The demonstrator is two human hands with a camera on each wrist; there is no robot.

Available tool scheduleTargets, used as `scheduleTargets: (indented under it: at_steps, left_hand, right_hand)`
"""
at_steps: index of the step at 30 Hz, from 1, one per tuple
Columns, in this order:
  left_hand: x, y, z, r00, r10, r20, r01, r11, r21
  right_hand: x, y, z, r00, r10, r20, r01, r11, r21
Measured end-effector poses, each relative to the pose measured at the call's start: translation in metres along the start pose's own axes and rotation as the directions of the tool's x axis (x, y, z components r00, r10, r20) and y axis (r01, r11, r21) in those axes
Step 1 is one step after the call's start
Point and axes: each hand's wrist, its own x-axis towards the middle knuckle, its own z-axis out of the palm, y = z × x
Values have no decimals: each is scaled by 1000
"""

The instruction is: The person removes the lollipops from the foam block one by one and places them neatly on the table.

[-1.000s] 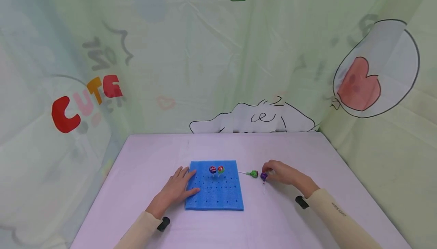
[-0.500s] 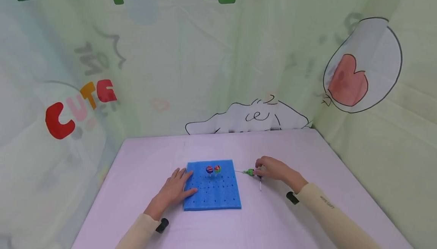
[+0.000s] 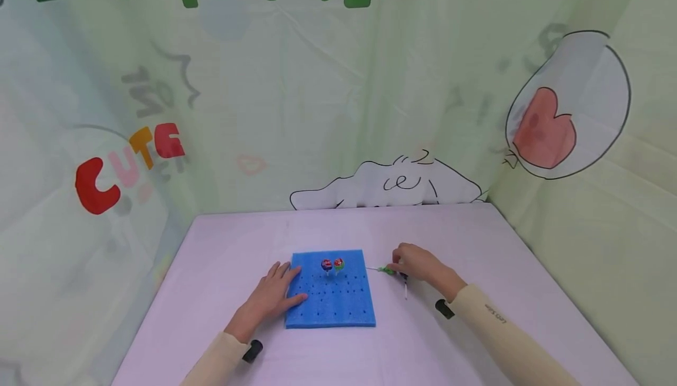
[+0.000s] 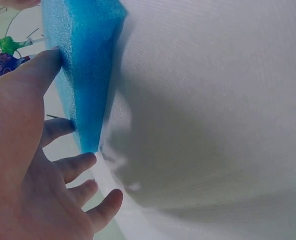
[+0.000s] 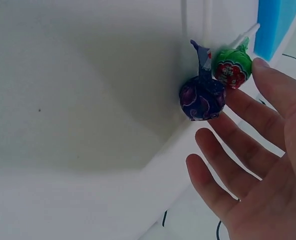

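A blue foam board with rows of small holes lies on the table. Two wrapped lollipops, one purple and one green-and-red, stand upright in its upper part. My left hand rests with spread fingers on the board's left edge, its thumb touching the foam. Right of the board, my right hand pinches the head of a loose green lollipop between thumb and index finger. A loose purple lollipop lies beside it near the other fingers; in the head view the hand mostly hides it.
The pale lilac table has a fabric backdrop with printed letters and drawings behind it. Fabric also hangs at both sides. A dark wrist device sits under the right sleeve, and another under the left.
My right hand has moved left from the loose purple lollipop onto the green one, covering its head. My left hand stays on the board. The head view has shifted slightly.
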Motion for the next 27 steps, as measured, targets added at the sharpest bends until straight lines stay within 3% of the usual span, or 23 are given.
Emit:
scheduleTargets:
  at_steps: [11, 27]
  left_hand:
    - [0, -1, 1, 1000, 0, -3, 0, 1000, -2]
    - [2, -5, 3, 1000, 2, -6, -2, 1000, 2]
  right_hand:
    - [-4, -4, -7, 994, -95, 53, 89, 990, 110]
    - [-4, -6, -12, 985, -157, 68, 148, 982, 118]
